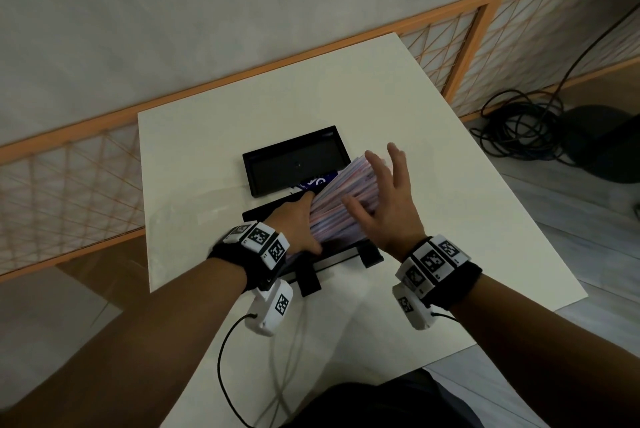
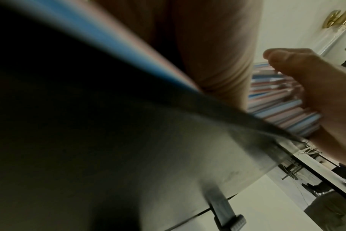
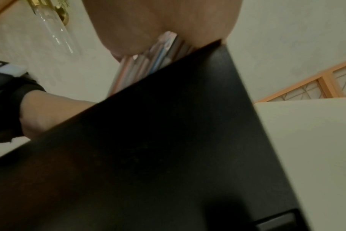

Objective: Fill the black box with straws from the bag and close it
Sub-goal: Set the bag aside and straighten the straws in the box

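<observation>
The straws (image 1: 341, 201) sit piled in the black box (image 1: 341, 256) near the table (image 1: 207, 150) edge, its lid (image 1: 294, 159) lying open behind. The left hand (image 1: 298, 225) seems to press their side, though its fingers are hidden. The right hand (image 1: 384, 199) lies flat and spread on top, gripping nothing, likely to stop them rolling out.

**Room and background**

A white rectangular table (image 1: 433, 150) is seen under dim, even light. Behind it a plain pale grey wall (image 1: 207, 12) is shown, bordered below by an orange-framed lattice screen (image 1: 519, 47) with thin crossed strings over pale panels. Grey wood-look floor (image 1: 588, 220) is visible to the right, where coiled black cables (image 1: 519, 126) and a dark round object (image 1: 602, 143) are lying. A brass wall lamp (image 3: 49, 20) with a glass tube is caught in the right wrist view.
</observation>
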Motion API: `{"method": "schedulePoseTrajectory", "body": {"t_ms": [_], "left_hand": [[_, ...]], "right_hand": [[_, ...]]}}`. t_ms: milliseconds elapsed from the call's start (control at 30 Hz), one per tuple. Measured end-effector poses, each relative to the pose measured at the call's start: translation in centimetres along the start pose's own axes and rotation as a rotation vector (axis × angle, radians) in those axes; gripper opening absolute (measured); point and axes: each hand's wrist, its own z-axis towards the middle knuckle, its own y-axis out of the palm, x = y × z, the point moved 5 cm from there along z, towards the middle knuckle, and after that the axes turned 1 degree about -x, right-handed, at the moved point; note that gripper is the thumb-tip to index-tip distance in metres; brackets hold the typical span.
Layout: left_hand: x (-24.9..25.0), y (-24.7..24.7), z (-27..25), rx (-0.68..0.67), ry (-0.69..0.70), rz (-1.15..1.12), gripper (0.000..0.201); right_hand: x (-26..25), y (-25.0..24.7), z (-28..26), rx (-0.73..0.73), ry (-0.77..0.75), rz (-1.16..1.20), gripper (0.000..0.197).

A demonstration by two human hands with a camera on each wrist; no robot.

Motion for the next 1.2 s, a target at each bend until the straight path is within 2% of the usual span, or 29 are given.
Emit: {"method": "schedulePoseTrajectory", "body": {"t_ms": [100, 267, 500, 600, 700, 867, 933, 1033, 1100, 1133, 1200], "left_hand": [[0.0, -0.4, -0.2, 0.022, -0.001, 0.009, 0.069], [0.7, -1.8, -0.6, 0.080, 0.025, 0.072, 0.062], [1.6, -3.7, -1.5, 0.139, 0.025, 0.212, 0.057], [1.7, -3.8, -1.7, 0.142, 0.019, 0.249, 0.056], [1.1, -2.7, -1.6, 0.092, 0.013, 0.179, 0.061], [-0.5, -1.2, -1.8, 0.071, 0.079, -0.075, 0.076], [-0.7, -1.1, -2.1, 0.067, 0.099, -0.120, 0.077], [-1.1, -1.1, -2.4, 0.049, 0.123, -0.176, 0.077], [-1.4, -1.2, -2.7, 0.049, 0.135, -0.212, 0.077], [-1.4, -1.4, -2.9, 0.051, 0.134, -0.224, 0.074], [-1.6, -1.5, -3.1, 0.059, 0.145, -0.219, 0.072]], "right_hand": [[-0.8, 0.1, 0.3, 0.020, 0.150, -0.084, 0.070], [-0.7, -0.9, 0.5, 0.129, 0.088, 0.160, 0.064], [-1.3, -1.5, 0.3, 0.208, 0.061, 0.298, 0.059], [-1.2, -1.2, 0.1, 0.186, 0.100, 0.324, 0.058], [-0.8, -0.7, -0.3, 0.092, 0.130, 0.273, 0.060], [-1.1, -1.3, -0.5, -0.024, 0.030, 0.229, 0.057], [-1.4, -1.8, -0.5, -0.043, 0.006, 0.203, 0.059], [-1.4, -2.3, -0.4, -0.011, 0.008, 0.146, 0.071], [-2.6, -2.6, -0.4, 0.006, -0.089, -0.051, 0.079], [-3.9, -2.6, -0.5, -0.012, -0.200, -0.184, 0.081], [-6.6, -1.4, -0.9, -0.143, -0.452, -0.416, 0.084]]}}
